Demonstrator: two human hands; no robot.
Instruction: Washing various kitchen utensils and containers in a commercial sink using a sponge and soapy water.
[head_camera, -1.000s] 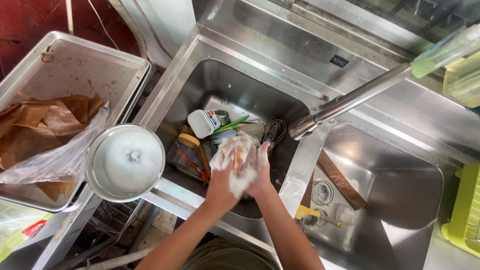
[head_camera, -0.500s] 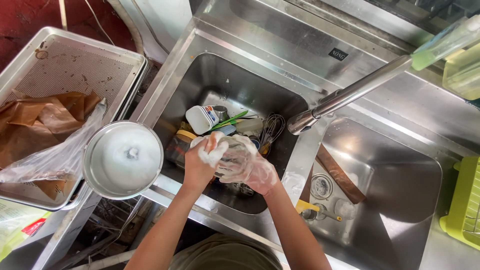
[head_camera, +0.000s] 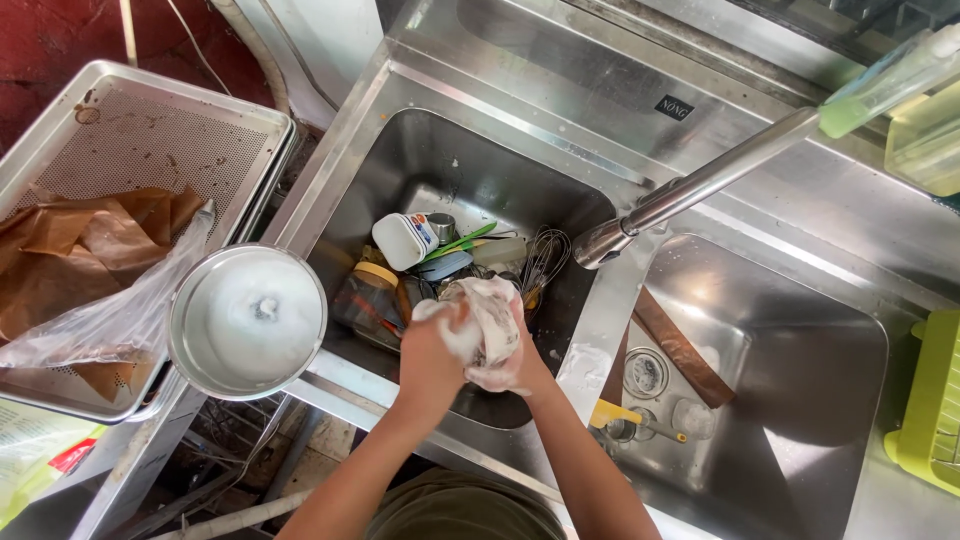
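Both my hands are together over the front of the left sink basin (head_camera: 400, 160), covered in white foam. My left hand (head_camera: 432, 350) and my right hand (head_camera: 515, 360) are closed around a soapy, clear, crumpled thing (head_camera: 490, 315); what it is I cannot tell. Beneath them the basin holds a pile of dirty things: a white tub (head_camera: 402, 240), a jar with a yellow lid (head_camera: 365, 295), a green utensil (head_camera: 462, 241) and a wire whisk (head_camera: 545, 260).
A steel bowl of foamy water (head_camera: 248, 320) sits on the sink's left rim. A steel tray (head_camera: 120, 150) with brown paper and clear plastic lies at the left. The faucet (head_camera: 700, 185) reaches over the divider. The right basin (head_camera: 800, 400) holds a wooden piece and small utensils. A green rack (head_camera: 935, 400) stands far right.
My hands have come back together around the soapy thing and turned it, after spreading slightly apart half a second ago. The view has shifted a little.
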